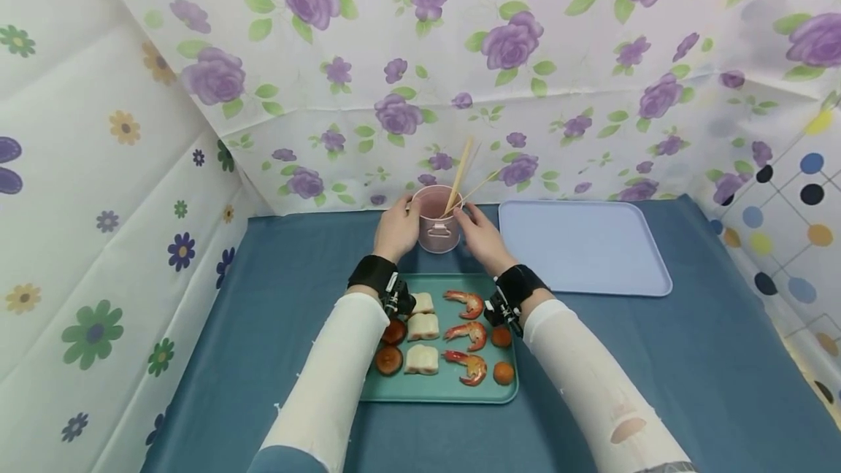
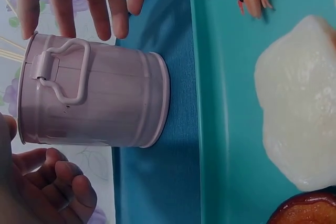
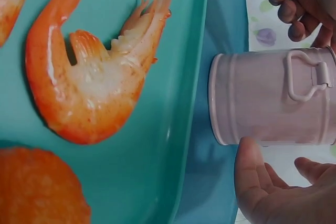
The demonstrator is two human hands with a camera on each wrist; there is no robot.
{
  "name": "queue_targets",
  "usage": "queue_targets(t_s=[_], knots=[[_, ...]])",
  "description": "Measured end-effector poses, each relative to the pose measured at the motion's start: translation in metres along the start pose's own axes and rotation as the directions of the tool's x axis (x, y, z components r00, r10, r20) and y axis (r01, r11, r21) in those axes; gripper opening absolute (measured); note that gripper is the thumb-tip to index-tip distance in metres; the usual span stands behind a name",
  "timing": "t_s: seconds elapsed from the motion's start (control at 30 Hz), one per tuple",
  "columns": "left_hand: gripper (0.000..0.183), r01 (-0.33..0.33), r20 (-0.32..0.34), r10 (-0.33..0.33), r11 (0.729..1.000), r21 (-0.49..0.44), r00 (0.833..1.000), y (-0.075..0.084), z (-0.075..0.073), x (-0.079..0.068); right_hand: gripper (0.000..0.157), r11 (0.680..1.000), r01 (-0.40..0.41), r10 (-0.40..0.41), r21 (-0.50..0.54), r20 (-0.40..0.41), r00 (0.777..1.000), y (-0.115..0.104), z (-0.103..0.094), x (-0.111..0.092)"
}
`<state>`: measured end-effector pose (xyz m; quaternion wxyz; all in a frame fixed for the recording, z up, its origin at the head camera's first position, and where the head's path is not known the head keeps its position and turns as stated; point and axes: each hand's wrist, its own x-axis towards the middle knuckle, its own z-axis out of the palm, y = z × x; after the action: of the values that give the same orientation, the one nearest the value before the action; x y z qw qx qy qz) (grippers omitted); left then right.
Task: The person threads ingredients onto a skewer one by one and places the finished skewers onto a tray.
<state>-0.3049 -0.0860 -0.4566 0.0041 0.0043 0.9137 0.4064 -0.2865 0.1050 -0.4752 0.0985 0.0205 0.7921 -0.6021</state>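
A pink metal bucket (image 1: 439, 236) with a wire handle stands upright near the back edge of the blue-covered table. Several thin wooden sticks (image 1: 457, 179) lean out of its mouth. At the bucket's left side is my left hand (image 1: 398, 229), thumb by the rim; its other fingers, loosely bent, are apart from the wall in the left wrist view. My right hand (image 1: 485, 239) is at the opposite side, its fingers fairly straight. One right fingertip meets the rim in the left wrist view. Neither hand wraps round the bucket.
Below my wrists lies a green tray (image 1: 447, 394) bearing shrimp (image 1: 468, 368), white pieces (image 1: 422, 360), brown round pieces (image 1: 389, 360) and orange balls (image 1: 504, 373). A pale blue tray (image 1: 585, 247) lies to the right. Flowered sheeting (image 1: 342, 115) hangs behind the table.
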Motion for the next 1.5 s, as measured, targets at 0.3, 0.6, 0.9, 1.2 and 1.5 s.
queue_targets(t_s=[0.3,0.6,0.9,1.2,1.5], knots=[[0.052,-0.073,-0.098,0.085,0.991,0.116,0.992,0.009,0.001,0.007,0.068,1.000,0.009,-0.009,0.026,-0.003,1.000,0.004,0.006,0.003],[0.043,-0.333,-0.008,0.336,0.935,0.120,0.942,0.048,0.002,0.018,0.067,1.000,0.004,-0.003,0.013,-0.033,0.999,0.008,0.015,0.001],[0.045,-0.311,0.217,0.266,0.927,0.209,0.939,0.084,0.010,0.015,0.069,0.999,-0.012,0.011,0.037,0.013,1.000,0.009,0.015,0.000],[0.028,-0.310,0.180,0.265,0.903,0.298,0.947,0.091,0.016,0.015,0.068,0.997,-0.005,0.006,0.073,-0.007,1.000,0.008,0.016,0.000],[0.018,-0.305,0.110,0.285,0.885,0.352,0.952,0.090,0.014,0.014,0.067,0.996,0.005,-0.007,0.086,0.025,1.000,0.010,0.016,-0.001]])
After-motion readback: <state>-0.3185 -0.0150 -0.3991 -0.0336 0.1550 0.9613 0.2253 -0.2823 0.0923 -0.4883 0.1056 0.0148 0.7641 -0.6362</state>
